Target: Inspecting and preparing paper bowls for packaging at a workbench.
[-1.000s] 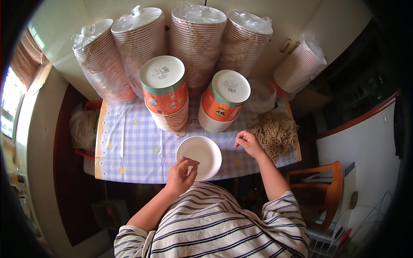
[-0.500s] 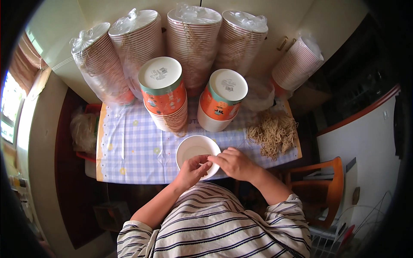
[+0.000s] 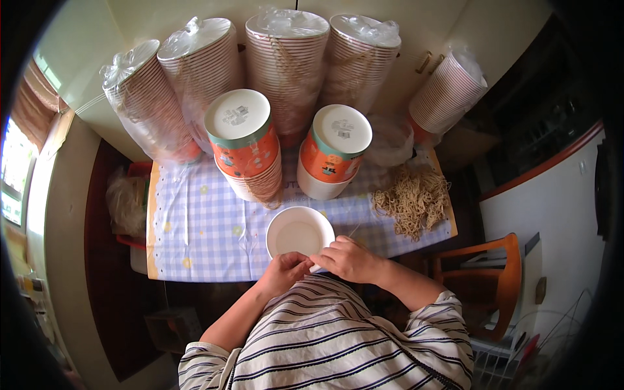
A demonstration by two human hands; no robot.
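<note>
Tabletop (image 3: 195, 227), checked cloth: wrapped bowl stacks (image 3: 286, 71), noodle pile (image 3: 413, 198). White bowl (image 3: 299, 234) at near edge. Left hand (image 3: 283, 272) and right hand (image 3: 348, 259) both pinch its near rim. Judged step: handling the rim; next needs steady hold.

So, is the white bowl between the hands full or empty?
Empty: the white bowl stands upright, its pale inside bare, with both hands at its near rim.

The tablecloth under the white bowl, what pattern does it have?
The tablecloth has a light blue and white check with small yellow spots, seen in the head view.
</note>
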